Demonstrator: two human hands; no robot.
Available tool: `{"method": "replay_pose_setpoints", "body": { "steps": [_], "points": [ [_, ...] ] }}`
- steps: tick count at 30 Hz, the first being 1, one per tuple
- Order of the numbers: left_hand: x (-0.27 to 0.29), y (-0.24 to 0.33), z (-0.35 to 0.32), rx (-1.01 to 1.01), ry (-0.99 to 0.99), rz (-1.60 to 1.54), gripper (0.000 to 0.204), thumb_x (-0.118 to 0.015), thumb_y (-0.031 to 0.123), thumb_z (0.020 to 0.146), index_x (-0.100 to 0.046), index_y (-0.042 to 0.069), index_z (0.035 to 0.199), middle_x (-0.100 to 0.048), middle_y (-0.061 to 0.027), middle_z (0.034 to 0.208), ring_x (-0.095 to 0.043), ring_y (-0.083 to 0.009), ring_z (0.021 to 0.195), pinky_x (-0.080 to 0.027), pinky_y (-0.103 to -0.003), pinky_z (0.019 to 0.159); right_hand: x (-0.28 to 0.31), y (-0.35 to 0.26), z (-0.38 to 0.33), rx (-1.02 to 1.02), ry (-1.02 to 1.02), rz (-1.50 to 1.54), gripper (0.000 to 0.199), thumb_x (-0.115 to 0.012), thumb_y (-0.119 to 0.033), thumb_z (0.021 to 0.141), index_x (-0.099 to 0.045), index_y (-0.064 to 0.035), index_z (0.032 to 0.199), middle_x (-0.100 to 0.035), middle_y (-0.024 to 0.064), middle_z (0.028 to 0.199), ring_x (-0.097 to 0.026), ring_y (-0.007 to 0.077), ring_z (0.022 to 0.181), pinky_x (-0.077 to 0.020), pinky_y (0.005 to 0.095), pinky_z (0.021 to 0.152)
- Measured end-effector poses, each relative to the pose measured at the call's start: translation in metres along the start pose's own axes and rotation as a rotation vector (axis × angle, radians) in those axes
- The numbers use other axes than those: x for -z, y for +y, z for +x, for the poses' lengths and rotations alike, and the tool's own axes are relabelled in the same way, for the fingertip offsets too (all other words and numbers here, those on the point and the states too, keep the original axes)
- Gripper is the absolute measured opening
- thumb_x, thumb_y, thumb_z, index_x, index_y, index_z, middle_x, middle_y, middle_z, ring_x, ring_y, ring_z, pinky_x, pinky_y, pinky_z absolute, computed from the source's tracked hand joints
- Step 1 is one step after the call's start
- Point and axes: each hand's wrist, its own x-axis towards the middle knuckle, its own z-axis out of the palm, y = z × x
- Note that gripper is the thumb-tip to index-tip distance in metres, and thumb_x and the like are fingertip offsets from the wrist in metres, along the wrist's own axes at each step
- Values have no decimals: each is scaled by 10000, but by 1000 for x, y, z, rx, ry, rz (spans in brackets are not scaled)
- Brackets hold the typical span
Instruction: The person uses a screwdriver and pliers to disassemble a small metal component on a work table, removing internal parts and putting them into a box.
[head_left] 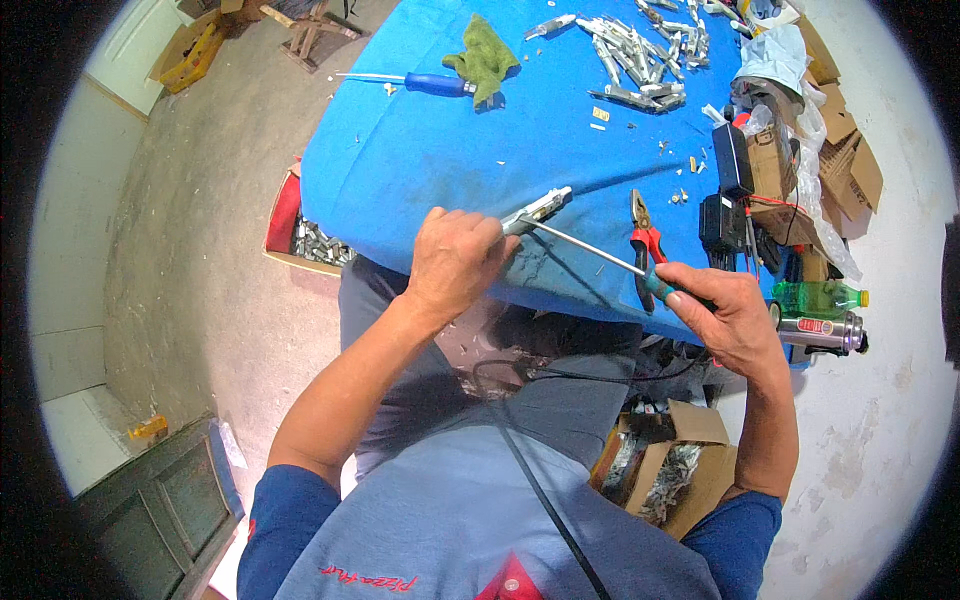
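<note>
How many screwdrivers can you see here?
2. One screwdriver is in the right hand, its tip at a metal part held by the left hand; a blue-handled one lies beside the green cloth.

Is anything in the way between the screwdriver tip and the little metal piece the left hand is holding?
Nothing visible is. The screwdriver in the right hand runs straight across open air above the blue table, and its tip already meets the metal piece held by the left hand. The red pliers lie beside it.

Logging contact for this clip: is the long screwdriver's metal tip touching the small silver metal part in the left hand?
Touching. The head view shows the screwdriver shaft ending at the silver part gripped by the left hand.
</note>
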Motion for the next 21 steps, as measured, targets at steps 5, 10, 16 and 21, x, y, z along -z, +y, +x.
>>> {"method": "replay_pose_setpoints", "body": {
  "steps": [5, 10, 16, 21],
  "points": [
    [-1, -1, 1, -15, 5, 16, 278, -774, 254, 807, -573, 80, 725, -576, -79, 677, -569, -299, 676, -366, -417, 634, 8, 8, 2, -12, -33, 5, 287, -705, -112, 884, -698, -27, 1158, -711, 181, 905, -692, 242, 760, -520, 333, 700],
    [-1, -1, 2, -13, 2, 21, 278, -776, 260, 807, -578, 82, 725, -580, -76, 677, -568, -291, 669, -364, -412, 631, 14, 13, 11, 64, -62, -56, 284, -700, -112, 886, -701, -34, 1159, -721, 159, 885, -686, 221, 723, -525, 321, 681],
    [-1, -1, 1, -12, 12, 29, 284, -785, 256, 799, -578, 81, 714, -570, -75, 662, -563, -290, 657, -363, -410, 625, 25, 8, 23, 45, -138, -25, 298, -704, -105, 881, -707, -46, 1173, -733, 137, 851, -673, 166, 662, -528, 298, 637],
    [0, 0, 1, -18, 15, 21, 272, -786, 243, 798, -585, 82, 712, -563, -77, 656, -560, -290, 655, -363, -410, 623, 30, 8, 32, 49, -198, -35, 297, -690, -114, 899, -705, -50, 1189, -736, 136, 850, -675, 140, 680, -528, 286, 653]
  ]
}}
